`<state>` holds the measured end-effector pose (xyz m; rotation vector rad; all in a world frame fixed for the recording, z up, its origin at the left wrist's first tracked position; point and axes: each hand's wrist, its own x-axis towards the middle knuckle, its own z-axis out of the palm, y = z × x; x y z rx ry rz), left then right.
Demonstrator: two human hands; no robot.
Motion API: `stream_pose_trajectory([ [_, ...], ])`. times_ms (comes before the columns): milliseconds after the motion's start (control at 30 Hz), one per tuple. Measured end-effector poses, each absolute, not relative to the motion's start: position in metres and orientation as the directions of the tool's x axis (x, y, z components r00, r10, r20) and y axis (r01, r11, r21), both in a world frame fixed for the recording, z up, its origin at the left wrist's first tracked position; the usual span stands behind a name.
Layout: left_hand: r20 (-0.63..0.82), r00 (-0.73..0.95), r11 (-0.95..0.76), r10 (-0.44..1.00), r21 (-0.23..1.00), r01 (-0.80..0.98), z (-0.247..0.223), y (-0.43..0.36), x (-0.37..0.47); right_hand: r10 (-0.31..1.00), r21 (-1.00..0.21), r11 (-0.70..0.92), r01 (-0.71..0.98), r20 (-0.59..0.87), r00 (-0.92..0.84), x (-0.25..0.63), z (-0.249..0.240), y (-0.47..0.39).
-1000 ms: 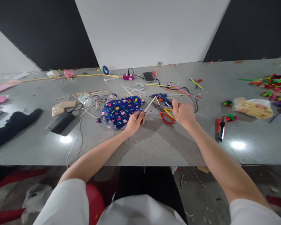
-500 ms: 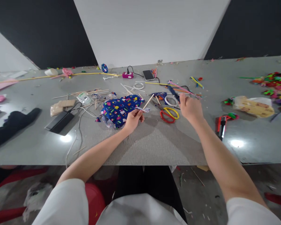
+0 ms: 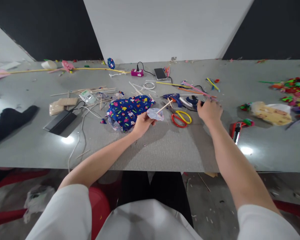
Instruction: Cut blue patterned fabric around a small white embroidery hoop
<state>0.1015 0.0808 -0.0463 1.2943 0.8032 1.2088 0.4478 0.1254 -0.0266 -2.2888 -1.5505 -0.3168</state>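
My left hand (image 3: 143,125) is closed on the edge of a pale, round piece of cloth (image 3: 155,114). A thin wooden stick (image 3: 165,105) slants up from that piece. Just behind this hand lies a blue patterned cloth bundle (image 3: 128,111). My right hand (image 3: 210,112) is low over the table, its fingers curled at a dark tool (image 3: 192,100) whose kind I cannot make out. Left of that tool lies a blue glue gun (image 3: 174,97). Scissors (image 3: 181,119) with red and yellow handles rest between my hands.
A red box cutter (image 3: 237,130) and a yellow packet (image 3: 271,113) lie to the right, near a colourful heap (image 3: 296,91). On the left are a black box (image 3: 60,122) and a cable. A phone (image 3: 160,73) lies at the back beside a magenta plug block (image 3: 137,72).
My right hand has come down and to the right with the dark tool, which was raised before. The pale round cloth in my left hand has tipped to show its face.
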Motion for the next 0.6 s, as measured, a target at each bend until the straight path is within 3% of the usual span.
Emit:
stream_pose_trajectory([
  [133,0.194,0.245,-0.155,0.950,0.974,-0.167,-0.046,0.080,0.103,0.808,-0.200,-0.220,0.955,0.511,0.293,0.441,-0.015,0.115],
  [300,0.196,0.298,-0.199,0.934,0.980,-0.022,-0.053,0.081,0.102,0.773,-0.259,0.269,0.928,0.632,-0.047,0.399,0.013,0.086],
  [433,0.226,0.304,-0.261,0.926,0.962,0.082,-0.057,0.081,0.101,0.716,-0.188,0.608,0.771,0.549,-0.431,0.360,0.014,0.072],
  [600,0.249,0.297,-0.280,0.922,0.958,0.066,-0.054,0.080,0.099,0.638,-0.128,0.753,0.645,0.379,-0.670,0.346,-0.002,0.075],
])
